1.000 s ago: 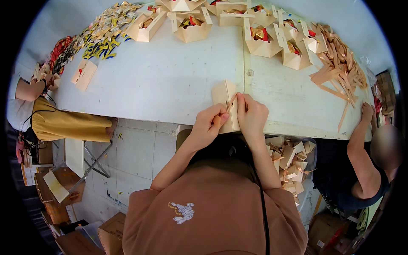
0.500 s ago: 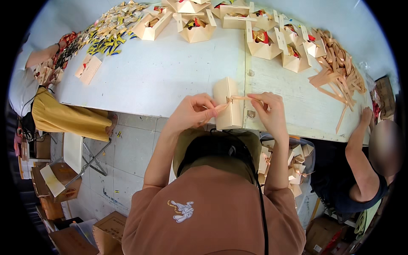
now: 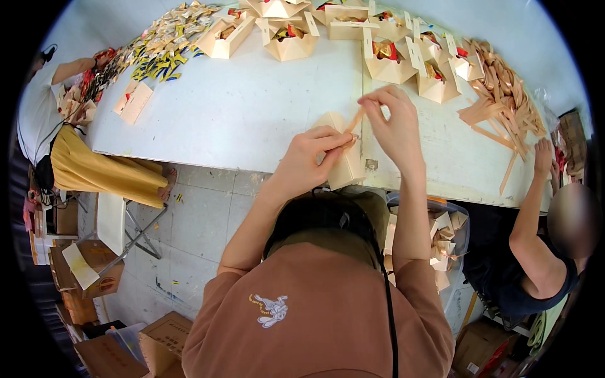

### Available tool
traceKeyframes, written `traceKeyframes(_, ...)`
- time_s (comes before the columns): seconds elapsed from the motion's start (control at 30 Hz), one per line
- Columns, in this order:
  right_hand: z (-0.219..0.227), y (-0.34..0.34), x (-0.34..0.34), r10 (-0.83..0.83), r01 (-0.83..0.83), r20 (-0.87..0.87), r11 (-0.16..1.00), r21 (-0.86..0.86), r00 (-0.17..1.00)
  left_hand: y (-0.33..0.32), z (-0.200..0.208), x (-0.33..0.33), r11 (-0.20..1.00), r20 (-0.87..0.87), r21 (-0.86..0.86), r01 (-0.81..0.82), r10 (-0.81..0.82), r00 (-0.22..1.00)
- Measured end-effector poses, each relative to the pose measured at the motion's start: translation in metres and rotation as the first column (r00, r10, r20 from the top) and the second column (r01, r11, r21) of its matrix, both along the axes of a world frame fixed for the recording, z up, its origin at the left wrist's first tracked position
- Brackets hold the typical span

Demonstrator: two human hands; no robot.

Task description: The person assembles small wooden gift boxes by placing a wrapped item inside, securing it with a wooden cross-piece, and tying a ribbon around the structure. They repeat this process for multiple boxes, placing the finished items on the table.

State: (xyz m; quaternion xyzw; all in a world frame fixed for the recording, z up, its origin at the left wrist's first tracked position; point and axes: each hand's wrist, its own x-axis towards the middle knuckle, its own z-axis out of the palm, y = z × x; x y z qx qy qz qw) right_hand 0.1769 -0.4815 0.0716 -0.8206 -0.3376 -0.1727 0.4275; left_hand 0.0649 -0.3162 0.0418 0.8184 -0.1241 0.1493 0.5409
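A closed cream gift box (image 3: pixel 343 171) lies at the table's near edge in front of me, partly covered by my hands. A peach ribbon (image 3: pixel 355 121) runs from its top. My left hand (image 3: pixel 313 155) is over the box, its thumb and fingers pinched on the ribbon near the middle. Up and to the right, my right hand (image 3: pixel 392 120) pinches the ribbon's other end and holds it taut. Exactly how the ribbon loops under my left fingers is hidden.
Open cream boxes with wrapped sweets (image 3: pixel 287 41) line the table's far side. Loose ribbons (image 3: pixel 504 94) pile at right, small packets (image 3: pixel 170 44) at far left. A tub of closed boxes (image 3: pixel 463 236) stands beneath the table edge. Co-workers are at left and right.
My right hand has moved up and away, drawing the ribbon into a diagonal. My left hand has shifted right, over the box's middle. The box has turned slightly.
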Motion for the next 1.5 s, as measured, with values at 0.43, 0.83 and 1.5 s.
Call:
traceKeyframes(0.43, -0.027, -0.020, -0.078, 0.414, -0.326, -0.238, 0.884, 0.335, 0.879, -0.005, -0.025, 0.003, 0.906, -0.093, -0.339, -0.253, 0.236, 0.967)
traceKeyframes(0.83, -0.016, -0.011, -0.057, 0.158, -0.117, -0.369, 0.984, 0.131, 0.916, -0.001, -0.022, 0.003, 0.893, -0.194, -0.432, -0.127, 0.046, 0.980)
traceKeyframes(1.5, -0.045, -0.008, -0.066, 0.208, -0.086, -0.313, 0.929, 0.360, 0.927, 0.005, -0.022, 0.003, 0.820, -0.231, -0.558, -0.126, -0.007, 0.973)
